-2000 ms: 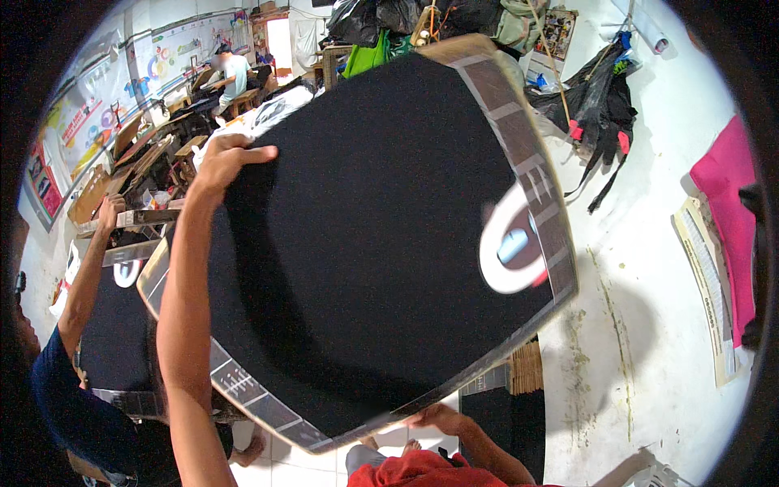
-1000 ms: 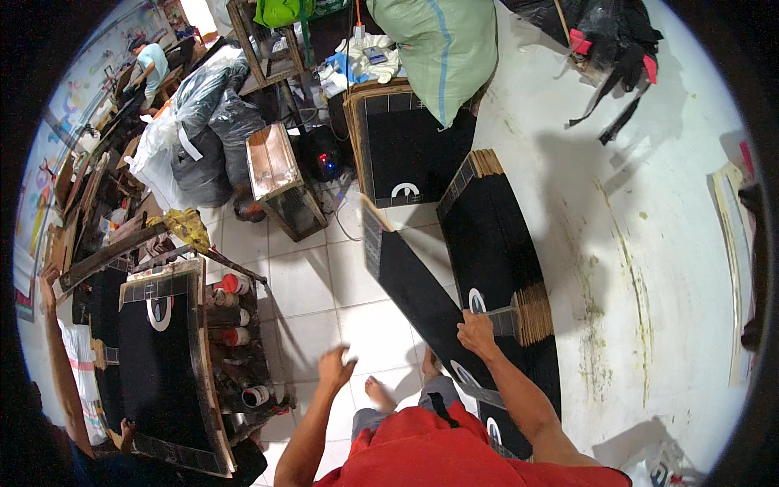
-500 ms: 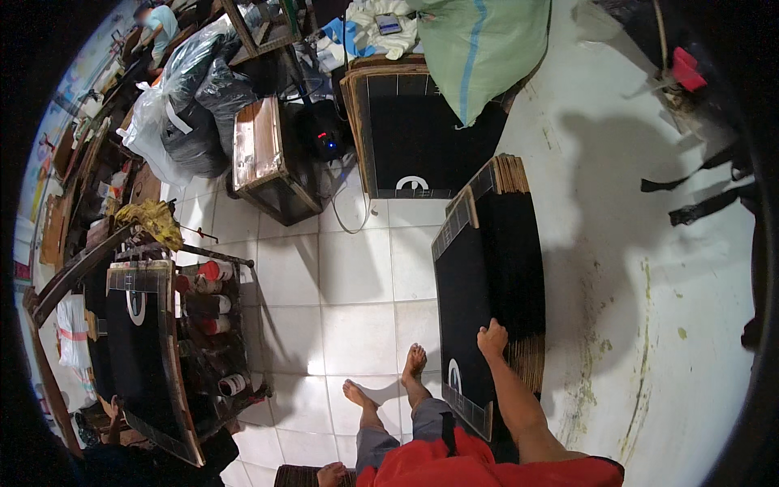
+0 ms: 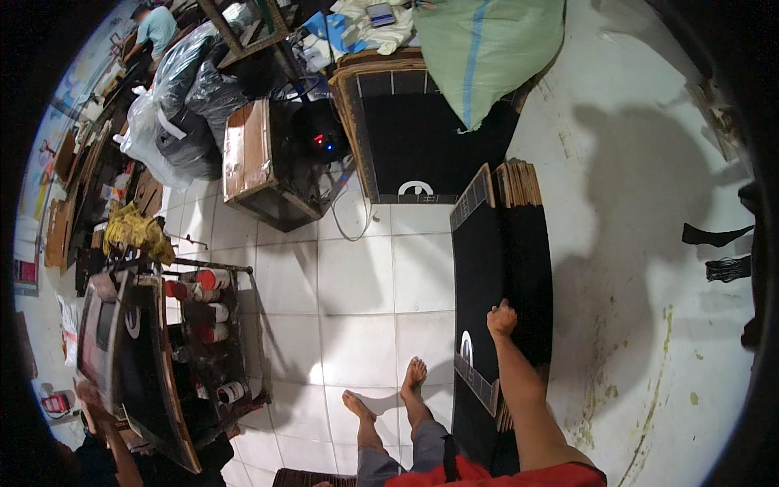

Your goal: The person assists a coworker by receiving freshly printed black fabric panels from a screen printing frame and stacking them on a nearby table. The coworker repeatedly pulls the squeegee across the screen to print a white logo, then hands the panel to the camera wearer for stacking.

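Observation:
My right hand [image 4: 501, 320] is closed on the upper edge of a thin black board [image 4: 479, 260] with a white printed shape and taped ends. This board leans on a stack of similar boards [image 4: 529, 284] with brown edges along the wall at my right. Only a sliver of my left hand [image 4: 323, 484] shows at the lower edge, its fingers hidden.
At left, a co-worker's hand [image 4: 96, 406] is at a screen frame over a rack [image 4: 219, 341] with jars. Ahead stand a wooden box [image 4: 247, 146], bagged bundles [image 4: 195, 122], more boards [image 4: 389, 138] and a green sack [image 4: 479, 49]. Another person [image 4: 154, 36] is far left.
The board I held up high has come down upright against the stack and shifted slightly rightward. My left hand has left it and dropped mostly out of view. The co-worker's screen frame has lowered.

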`<act>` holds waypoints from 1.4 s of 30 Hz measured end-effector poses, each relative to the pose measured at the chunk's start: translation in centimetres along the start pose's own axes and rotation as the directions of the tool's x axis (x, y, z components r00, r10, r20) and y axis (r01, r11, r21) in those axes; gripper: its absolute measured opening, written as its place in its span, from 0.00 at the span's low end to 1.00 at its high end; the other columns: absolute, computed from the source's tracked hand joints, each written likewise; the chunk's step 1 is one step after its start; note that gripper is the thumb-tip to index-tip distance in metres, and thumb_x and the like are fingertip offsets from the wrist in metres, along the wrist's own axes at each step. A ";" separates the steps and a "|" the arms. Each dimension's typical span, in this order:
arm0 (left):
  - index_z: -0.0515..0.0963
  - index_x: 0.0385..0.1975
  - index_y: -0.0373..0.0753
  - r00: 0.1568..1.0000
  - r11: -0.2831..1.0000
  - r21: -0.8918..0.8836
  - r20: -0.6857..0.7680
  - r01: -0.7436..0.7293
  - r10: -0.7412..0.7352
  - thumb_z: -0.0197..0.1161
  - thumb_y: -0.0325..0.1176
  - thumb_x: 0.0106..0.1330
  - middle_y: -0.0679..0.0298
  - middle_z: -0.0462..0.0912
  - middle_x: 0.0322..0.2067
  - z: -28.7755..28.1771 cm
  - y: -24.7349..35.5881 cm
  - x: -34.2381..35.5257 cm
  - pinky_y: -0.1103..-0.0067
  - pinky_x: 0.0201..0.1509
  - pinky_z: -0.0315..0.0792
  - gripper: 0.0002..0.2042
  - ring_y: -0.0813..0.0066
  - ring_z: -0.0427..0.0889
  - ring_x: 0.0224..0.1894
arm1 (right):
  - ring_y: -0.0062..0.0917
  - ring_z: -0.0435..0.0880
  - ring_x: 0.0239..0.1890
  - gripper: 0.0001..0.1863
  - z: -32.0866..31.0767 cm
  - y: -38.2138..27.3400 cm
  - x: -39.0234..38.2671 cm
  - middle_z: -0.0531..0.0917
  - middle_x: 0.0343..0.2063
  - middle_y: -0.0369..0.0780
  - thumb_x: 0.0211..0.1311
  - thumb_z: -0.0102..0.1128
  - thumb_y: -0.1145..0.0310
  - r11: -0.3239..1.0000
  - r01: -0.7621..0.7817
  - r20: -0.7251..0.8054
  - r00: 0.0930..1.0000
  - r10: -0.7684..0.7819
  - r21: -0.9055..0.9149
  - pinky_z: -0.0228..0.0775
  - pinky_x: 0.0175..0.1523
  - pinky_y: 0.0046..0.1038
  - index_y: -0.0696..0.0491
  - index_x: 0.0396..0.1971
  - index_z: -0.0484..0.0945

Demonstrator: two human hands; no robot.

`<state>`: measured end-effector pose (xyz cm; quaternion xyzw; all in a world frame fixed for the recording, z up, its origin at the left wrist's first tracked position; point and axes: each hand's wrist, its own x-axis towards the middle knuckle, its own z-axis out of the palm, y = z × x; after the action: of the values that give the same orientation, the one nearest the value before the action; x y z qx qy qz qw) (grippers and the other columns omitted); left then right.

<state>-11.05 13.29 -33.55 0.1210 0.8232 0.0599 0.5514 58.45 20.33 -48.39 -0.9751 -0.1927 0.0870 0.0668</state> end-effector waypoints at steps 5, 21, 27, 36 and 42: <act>0.75 0.43 0.33 0.997 0.985 0.174 0.074 -0.021 0.008 0.61 0.37 0.58 0.57 0.79 0.38 -0.1 -2.2 2.8 0.78 0.40 0.73 0.17 0.70 0.77 0.39 | 0.39 0.81 0.26 0.10 1.5 0.9 1.1 0.80 0.20 0.46 0.46 0.60 0.72 0.998 -0.006 -0.070 0.998 0.011 0.062 0.74 0.34 0.36 0.58 0.28 0.71; 0.72 0.39 0.31 0.975 0.966 0.193 0.172 -0.171 0.138 0.57 0.31 0.58 0.58 0.80 0.28 1.8 1.4 2.6 0.77 0.26 0.72 0.12 0.70 0.79 0.24 | 0.43 0.79 0.38 0.19 -3.6 -0.2 -1.9 0.79 0.36 0.49 0.53 0.59 0.66 0.973 -0.016 -0.221 0.973 0.069 0.232 0.72 0.42 0.37 0.59 0.42 0.69; 0.72 0.43 0.35 0.977 0.968 0.223 0.201 -0.116 0.071 0.57 0.34 0.59 0.58 0.81 0.35 3.9 4.6 0.4 0.76 0.35 0.70 0.15 0.68 0.81 0.36 | 0.44 0.74 0.46 0.22 -6.2 0.9 -13.8 0.75 0.44 0.51 0.55 0.57 0.65 0.946 -0.004 -0.075 0.997 0.030 0.323 0.67 0.49 0.38 0.59 0.47 0.67; 0.73 0.41 0.37 0.907 0.887 0.330 0.376 -0.321 0.188 0.58 0.37 0.60 0.61 0.81 0.35 1.0 10.2 4.3 0.78 0.35 0.67 0.13 0.72 0.80 0.35 | 0.45 0.77 0.44 0.23 -3.6 4.9 -36.7 0.77 0.41 0.51 0.48 0.56 0.64 0.918 -0.273 0.453 0.883 0.122 0.286 0.68 0.49 0.39 0.56 0.46 0.69; 0.74 0.39 0.40 0.819 0.840 0.250 0.469 -0.481 0.330 0.58 0.37 0.59 0.64 0.81 0.33 -5.1 11.9 8.6 0.78 0.33 0.66 0.11 0.73 0.80 0.33 | 0.38 0.76 0.47 0.21 -1.4 10.5 -48.9 0.78 0.42 0.47 0.45 0.61 0.61 0.888 -0.444 0.546 0.777 0.314 0.122 0.68 0.52 0.34 0.55 0.41 0.75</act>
<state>-17.30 27.22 -36.45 0.4041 0.6407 0.0009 0.6529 17.99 -8.42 -41.68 -0.9190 0.0105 0.3773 0.1135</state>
